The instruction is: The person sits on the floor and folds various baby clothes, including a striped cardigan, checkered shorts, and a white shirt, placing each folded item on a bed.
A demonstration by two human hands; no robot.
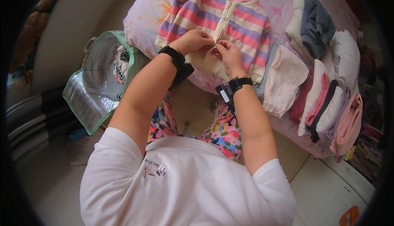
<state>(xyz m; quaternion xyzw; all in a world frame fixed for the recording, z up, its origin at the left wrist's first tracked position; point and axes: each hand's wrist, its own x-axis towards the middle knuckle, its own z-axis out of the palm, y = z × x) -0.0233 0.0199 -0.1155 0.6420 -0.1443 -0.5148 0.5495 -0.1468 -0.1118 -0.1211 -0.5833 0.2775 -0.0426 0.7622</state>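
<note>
A small cardigan (242, 25) with pink, cream and purple stripes lies spread on the bed, its front facing up. Its upper front is closed along the cream button band, while the lower edges part slightly. My left hand (193, 41) pinches one edge of the band. Close beside it, my right hand (228, 55) pinches the other edge, fingertips almost touching the left ones. A button (206, 61) shows on the loose lower part of the band. Whatever sits right between my fingertips is hidden.
The bed has a pink floral sheet (141, 14). To the right lie a folded pale pink garment (285, 80), a dark blue-grey garment (318, 27) and a row of folded clothes (324, 107). On the left stands an open green bag with silver lining (92, 96), clothes inside.
</note>
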